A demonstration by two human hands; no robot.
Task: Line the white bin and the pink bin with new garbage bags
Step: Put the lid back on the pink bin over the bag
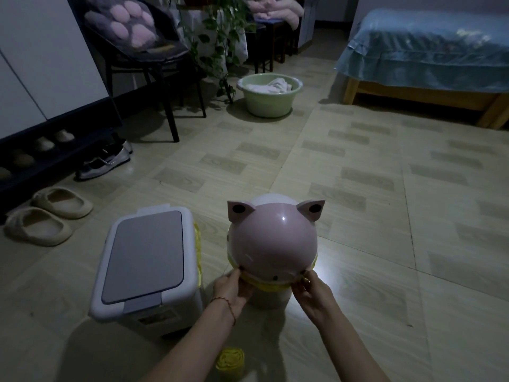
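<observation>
The pink bin (271, 238) stands on the floor in front of me, its domed lid with two ears closed. A yellow garbage bag (264, 285) shows as a folded edge under the lid's rim. My left hand (232, 289) pinches the lid's rim on the left. My right hand (312, 292) pinches it on the right. The white bin (146, 268) with a grey flat lid stands to the left, a yellow bag edge (199, 252) hanging out along its right side. A roll of yellow bags (230, 361) lies on the floor between my forearms.
Beige slippers (48, 213) and silver shoes (104, 161) lie by a shoe rack at the left. A dark chair (154, 59), a trailing plant (220, 45) and a green basin (268, 95) with cloth stand behind. A bed (429, 59) fills the back right.
</observation>
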